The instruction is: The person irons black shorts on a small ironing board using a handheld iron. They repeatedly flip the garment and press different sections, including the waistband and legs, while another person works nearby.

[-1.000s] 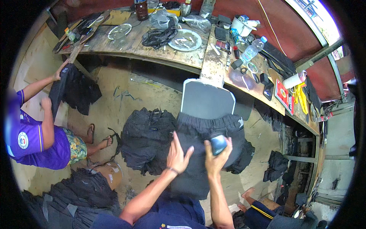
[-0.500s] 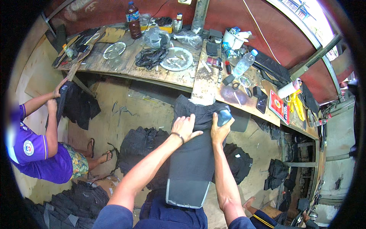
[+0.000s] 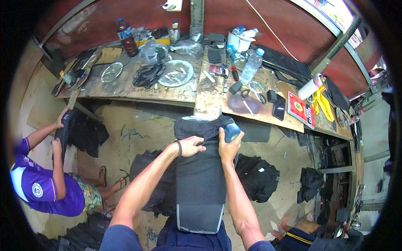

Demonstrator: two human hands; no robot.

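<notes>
Gripping a rounded blue object (image 3: 231, 132) with the right hand (image 3: 230, 146), fingers wrapped round it, at the right far corner of the black garment (image 3: 201, 175). Left hand (image 3: 190, 146) on the cloth, fingers curled over it; can't tell if they're pinching it. Garment is fitted round a long grey board (image 3: 200, 218), between the forearms, centred in front of the wearer. Long axis runs roughly fore-aft: far end bunched up just by the tabletop (image 3: 180, 94), near end toward the wearer's lap, where the light-edged board tip sticks out bare. Blue object sits at the far end, right side. Tabletop is worn planks, L-shaped, cluttered: round plate (image 3: 187, 68) with short white sticks, black plastic bag (image 3: 148, 75), bottle of brown liquid (image 3: 128, 42), clear bottle (image 3: 251, 67), white tub (image 3: 238, 42), phone (image 3: 279, 108), red booklet (image 3: 298, 109), yellow cloth (image 3: 323, 106). Red wall (image 3: 155, 16) behind. Light-brown floor (image 3: 125, 113), dark clothing heap (image 3: 257, 178) right of the board, another heap (image 3: 153, 167) left. Co-worker in a purple shirt (image 3: 46, 184) at far left, both hands on dark cloth (image 3: 63, 134). Second person (image 3: 299, 238), partly visible, lower right.
</notes>
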